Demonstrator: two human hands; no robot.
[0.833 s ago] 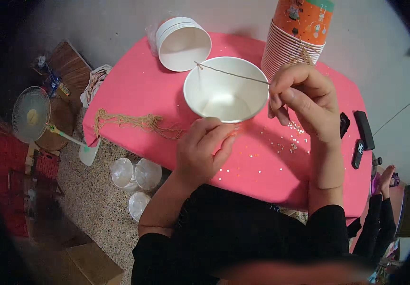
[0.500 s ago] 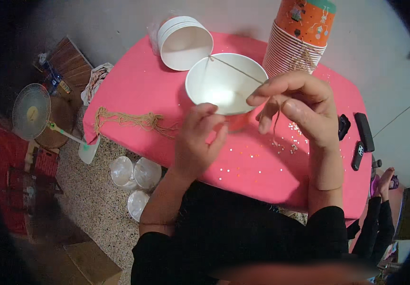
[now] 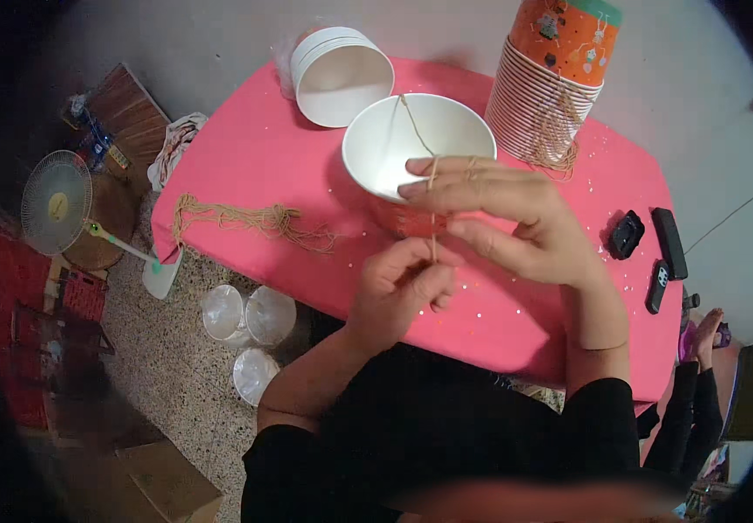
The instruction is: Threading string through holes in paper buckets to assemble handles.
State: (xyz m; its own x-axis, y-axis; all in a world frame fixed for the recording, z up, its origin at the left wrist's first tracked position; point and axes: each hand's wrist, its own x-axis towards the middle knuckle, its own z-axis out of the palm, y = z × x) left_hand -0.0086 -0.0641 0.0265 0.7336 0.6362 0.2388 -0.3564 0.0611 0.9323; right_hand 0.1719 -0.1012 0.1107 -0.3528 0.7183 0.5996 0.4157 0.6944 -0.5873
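Observation:
A paper bucket (image 3: 381,152), white inside and orange-red outside, stands upright on the pink table in front of me. From its far rim a thin tan string (image 3: 413,122) runs down across the opening to my hands. My left hand (image 3: 403,288) is closed, pinching the lower part of the string just in front of the bucket. My right hand (image 3: 507,213) hovers over the bucket's near right rim, fingers stretched leftward and thumb apart. The string passes around its fingers and drops taut to the left hand. Any knot is too small to make out.
A tall stack of orange paper buckets (image 3: 538,109) with string hanging from it stands back right. More white buckets (image 3: 342,83) lie at the back left. Bundled string (image 3: 254,218) lies left. Small dots, a black tray (image 3: 627,234) and a remote (image 3: 658,286) are right.
My right hand has moved left and turned flatter, with the string now around its fingers. The left hand has shifted slightly right and down and closed on the string.

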